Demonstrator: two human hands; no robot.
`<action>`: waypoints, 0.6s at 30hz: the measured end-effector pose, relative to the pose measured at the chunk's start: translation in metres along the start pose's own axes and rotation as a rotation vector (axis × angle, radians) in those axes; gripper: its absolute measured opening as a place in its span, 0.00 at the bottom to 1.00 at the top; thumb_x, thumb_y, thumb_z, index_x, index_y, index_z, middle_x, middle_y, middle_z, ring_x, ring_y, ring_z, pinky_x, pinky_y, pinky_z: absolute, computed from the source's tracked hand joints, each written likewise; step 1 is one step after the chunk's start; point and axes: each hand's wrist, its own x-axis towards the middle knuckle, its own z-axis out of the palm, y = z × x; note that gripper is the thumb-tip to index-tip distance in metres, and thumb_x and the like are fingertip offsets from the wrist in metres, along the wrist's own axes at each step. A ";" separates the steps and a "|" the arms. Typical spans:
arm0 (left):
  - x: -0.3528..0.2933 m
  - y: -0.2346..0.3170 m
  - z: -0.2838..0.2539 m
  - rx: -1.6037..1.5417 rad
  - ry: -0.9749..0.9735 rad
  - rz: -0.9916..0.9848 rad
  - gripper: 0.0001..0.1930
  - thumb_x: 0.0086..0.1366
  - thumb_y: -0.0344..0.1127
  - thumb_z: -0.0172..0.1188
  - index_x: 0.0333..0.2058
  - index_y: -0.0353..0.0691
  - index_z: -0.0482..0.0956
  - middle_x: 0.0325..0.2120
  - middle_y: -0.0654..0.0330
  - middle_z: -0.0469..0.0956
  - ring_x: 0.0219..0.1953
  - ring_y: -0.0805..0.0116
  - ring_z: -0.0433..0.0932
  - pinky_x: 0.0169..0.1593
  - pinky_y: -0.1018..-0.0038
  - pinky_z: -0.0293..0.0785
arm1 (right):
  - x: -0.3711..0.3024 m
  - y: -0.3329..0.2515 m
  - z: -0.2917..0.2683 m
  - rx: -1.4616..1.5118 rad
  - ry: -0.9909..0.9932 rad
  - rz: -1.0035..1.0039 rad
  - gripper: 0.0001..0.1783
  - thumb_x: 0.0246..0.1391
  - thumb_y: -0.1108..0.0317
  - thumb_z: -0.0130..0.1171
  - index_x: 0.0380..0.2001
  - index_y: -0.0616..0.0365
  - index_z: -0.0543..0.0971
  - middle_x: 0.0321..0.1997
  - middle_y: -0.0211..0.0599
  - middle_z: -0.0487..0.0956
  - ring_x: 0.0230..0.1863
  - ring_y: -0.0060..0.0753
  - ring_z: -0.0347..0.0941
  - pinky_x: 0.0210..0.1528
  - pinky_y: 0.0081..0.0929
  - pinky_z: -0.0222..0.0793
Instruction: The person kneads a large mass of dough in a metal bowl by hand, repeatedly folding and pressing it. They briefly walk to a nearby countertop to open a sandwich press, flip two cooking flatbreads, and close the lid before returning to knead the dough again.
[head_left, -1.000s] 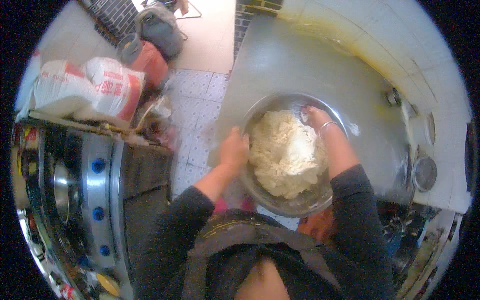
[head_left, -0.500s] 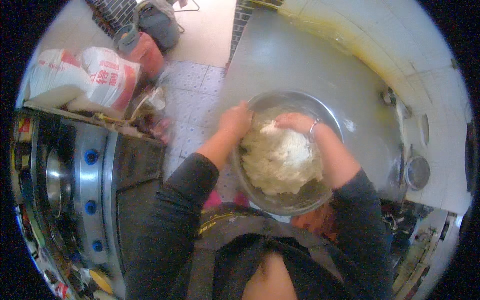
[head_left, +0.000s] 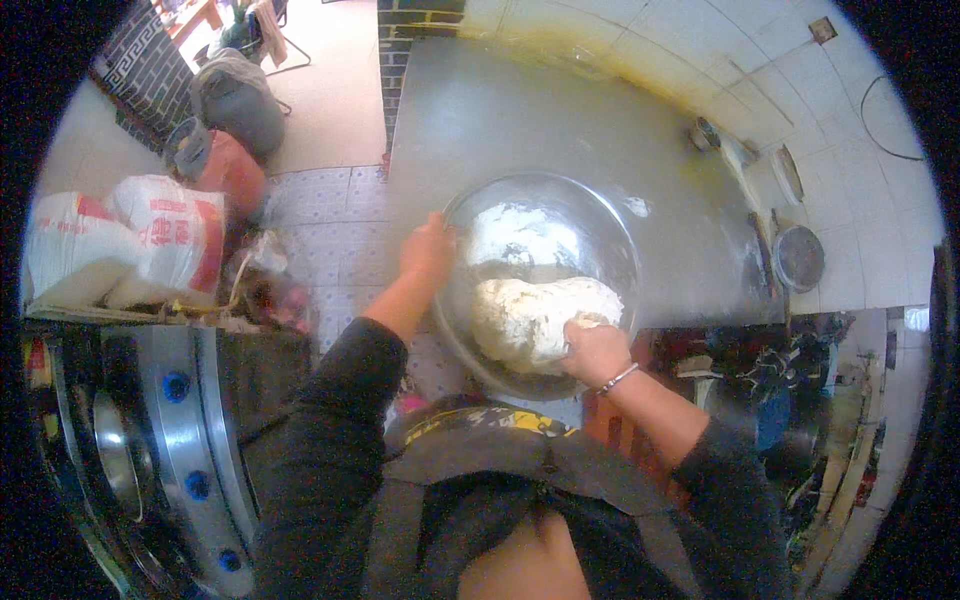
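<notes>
A wide round metal bowl [head_left: 597, 235] sits near the front edge of the steel table, partly over it. In its near half lies a large lump of pale dough [head_left: 525, 318], its surface uneven. White flour or residue shows on the bowl's far inside wall. My left hand [head_left: 428, 252] is closed on the bowl's left rim. On the dough's near right side, my right hand [head_left: 597, 350], with a silver bracelet at the wrist, has its fingers curled into the dough and grips a piece of its edge.
The steel table [head_left: 480, 110] stretches away beyond the bowl to a tiled wall. A round sieve-like pan [head_left: 798, 258] stands by the wall at right. On the left are a stove [head_left: 190, 420] with blue knobs, white sacks [head_left: 165, 235] and a red bin [head_left: 232, 172].
My right hand has come from the dough's far side to its near right edge. The dough now lies nearer me, baring the bowl's far inside. My left hand stays at the rim.
</notes>
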 end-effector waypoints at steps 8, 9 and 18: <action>-0.002 -0.004 0.008 -0.025 0.007 0.029 0.15 0.60 0.43 0.49 0.39 0.38 0.65 0.29 0.43 0.75 0.34 0.44 0.74 0.37 0.56 0.70 | 0.026 -0.006 0.042 -0.174 -0.197 -0.080 0.11 0.39 0.59 0.55 0.20 0.52 0.81 0.25 0.41 0.79 0.30 0.39 0.77 0.31 0.35 0.71; -0.003 -0.003 0.005 -0.040 0.007 0.039 0.15 0.60 0.43 0.50 0.39 0.38 0.65 0.29 0.43 0.75 0.34 0.44 0.75 0.37 0.56 0.70 | 0.031 -0.008 0.043 -0.178 -0.208 -0.105 0.10 0.39 0.61 0.54 0.19 0.52 0.81 0.24 0.40 0.79 0.28 0.39 0.77 0.30 0.34 0.71; -0.016 0.003 -0.004 -0.109 -0.022 0.009 0.16 0.59 0.41 0.50 0.41 0.36 0.65 0.26 0.42 0.75 0.32 0.42 0.74 0.37 0.55 0.69 | 0.100 -0.020 0.041 -0.203 -0.281 -0.122 0.08 0.40 0.66 0.53 0.24 0.52 0.81 0.29 0.40 0.80 0.31 0.39 0.77 0.32 0.34 0.71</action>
